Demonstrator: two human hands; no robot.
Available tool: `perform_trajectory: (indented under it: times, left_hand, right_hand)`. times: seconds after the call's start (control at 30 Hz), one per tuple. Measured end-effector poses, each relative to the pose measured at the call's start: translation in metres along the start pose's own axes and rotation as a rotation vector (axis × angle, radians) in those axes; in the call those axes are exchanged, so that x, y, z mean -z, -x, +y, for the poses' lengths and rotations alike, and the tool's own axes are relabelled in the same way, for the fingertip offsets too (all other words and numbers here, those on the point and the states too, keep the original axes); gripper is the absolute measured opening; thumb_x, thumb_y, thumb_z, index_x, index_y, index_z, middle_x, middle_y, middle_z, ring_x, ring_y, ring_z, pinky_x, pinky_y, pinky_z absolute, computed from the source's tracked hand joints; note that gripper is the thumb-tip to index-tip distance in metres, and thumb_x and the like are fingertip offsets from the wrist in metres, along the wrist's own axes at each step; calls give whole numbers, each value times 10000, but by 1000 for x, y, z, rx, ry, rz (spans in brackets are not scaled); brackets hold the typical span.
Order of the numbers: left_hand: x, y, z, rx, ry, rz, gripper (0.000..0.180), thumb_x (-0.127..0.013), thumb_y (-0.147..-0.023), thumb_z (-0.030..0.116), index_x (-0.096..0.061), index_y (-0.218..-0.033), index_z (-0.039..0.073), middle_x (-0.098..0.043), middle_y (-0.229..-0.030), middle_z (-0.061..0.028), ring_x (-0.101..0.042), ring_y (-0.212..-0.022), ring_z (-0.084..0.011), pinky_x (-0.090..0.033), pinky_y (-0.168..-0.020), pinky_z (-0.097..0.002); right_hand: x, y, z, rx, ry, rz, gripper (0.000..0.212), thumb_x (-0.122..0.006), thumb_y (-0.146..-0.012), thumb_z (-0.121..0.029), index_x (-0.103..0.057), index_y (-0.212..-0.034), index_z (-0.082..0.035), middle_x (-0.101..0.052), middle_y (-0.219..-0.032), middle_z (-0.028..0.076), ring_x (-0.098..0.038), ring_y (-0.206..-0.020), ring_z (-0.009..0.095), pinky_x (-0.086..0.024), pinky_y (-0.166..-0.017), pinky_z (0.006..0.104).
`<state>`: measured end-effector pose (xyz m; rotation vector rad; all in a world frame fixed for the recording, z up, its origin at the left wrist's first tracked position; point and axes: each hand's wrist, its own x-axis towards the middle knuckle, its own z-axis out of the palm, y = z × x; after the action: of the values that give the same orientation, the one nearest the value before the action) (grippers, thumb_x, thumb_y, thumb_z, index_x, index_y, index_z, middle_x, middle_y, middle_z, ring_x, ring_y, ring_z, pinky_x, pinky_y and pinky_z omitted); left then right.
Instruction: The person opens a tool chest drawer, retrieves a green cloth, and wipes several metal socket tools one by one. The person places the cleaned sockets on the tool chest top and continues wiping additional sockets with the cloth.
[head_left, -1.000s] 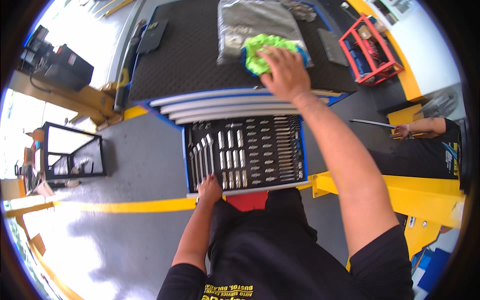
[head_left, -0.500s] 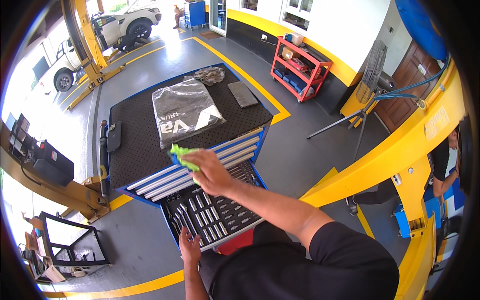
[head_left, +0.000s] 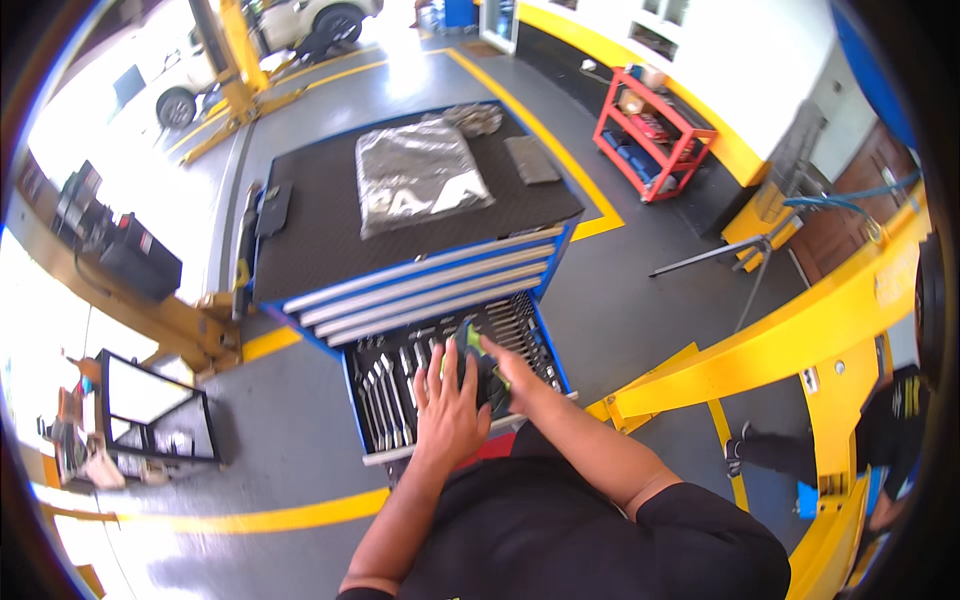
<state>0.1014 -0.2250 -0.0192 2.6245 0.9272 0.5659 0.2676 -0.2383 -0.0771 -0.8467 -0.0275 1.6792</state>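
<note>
My right hand (head_left: 514,376) is closed on a soft lime-green and dark thing (head_left: 474,343), glove-like but blurred, above the pulled-out tool drawer (head_left: 375,458). Beside it, my left hand (head_left: 452,412) is open with fingers stretched and spread, close to the dark part of that thing; whether they touch, I cannot tell. Silver combination wrenches (head_left: 385,400) lie in a row at the drawer's left. Along its right side runs another row of small metal tools (head_left: 512,325). My hands cover the drawer's middle.
A plastic-wrapped grey package (head_left: 415,175) lies on the blue tool cabinet's black top (head_left: 310,235), along with a crumpled cloth (head_left: 474,119). A red cart (head_left: 655,140) stands by the wall. The yellow lift arm (head_left: 740,345) reaches in from the right, where another person (head_left: 890,425) crouches.
My right hand has come down from the cabinet's top edge to above the drawer, carrying the lime-green thing. The left hand has risen from the drawer's front to beside it. The view has shifted.
</note>
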Motion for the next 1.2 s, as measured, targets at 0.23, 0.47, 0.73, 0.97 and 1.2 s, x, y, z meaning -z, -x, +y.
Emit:
perform_trajectory:
  times: [0.23,0.47,0.73,0.97,1.2]
  left_hand:
    - [-33,6,-19,-103,141,-126,353,-749,-863,298,-705,-1071,17,-526,-1371,-281,-623,-1160,-385,-526,-973,-470]
    - [-51,43,-59,232,701,-136,412,-632,-1005,344,-658,-1281,40,-644,-1342,-163,-599,-1265,-327,-488,-1036,-426]
    - [-123,58,-61,791,1265,-240,333,-458,-1097,231,-605,-1247,-28,-663,-1034,-59,-585,-904,-113,-500,-811,-305]
    - [-121,108,-116,1032,1543,-55,286,-655,-994,187,-646,-1191,-20,-707,-1015,-69,-668,-886,-143,-534,-789,-313]
    - [-108,142,-191,1212,773,93,247,-744,-903,121,-634,-1085,-7,-717,-977,-105,-706,-862,-189,-568,-760,-353]
  right_hand:
    - [34,-15,18,582,1044,295,327,-589,-1058,-325,-686,-1104,-16,-695,-949,60,-629,-851,145,-506,-770,321]
    - [49,-5,-35,72,11,30,466,-517,-1044,-432,-658,-1299,-68,-712,-1237,136,-707,-1097,288,-551,-1017,465]
    - [84,-39,78,589,1333,0,318,-538,-1066,-292,-664,-1162,-16,-678,-1057,117,-632,-1023,209,-481,-934,361]
    - [139,-22,65,104,1428,145,273,-603,-1030,-284,-667,-1061,-21,-717,-948,108,-679,-939,232,-514,-883,340]
    - [182,-5,83,33,1902,116,413,-711,-920,-303,-634,-1215,-24,-572,-1372,212,-544,-1282,385,-463,-1071,444]
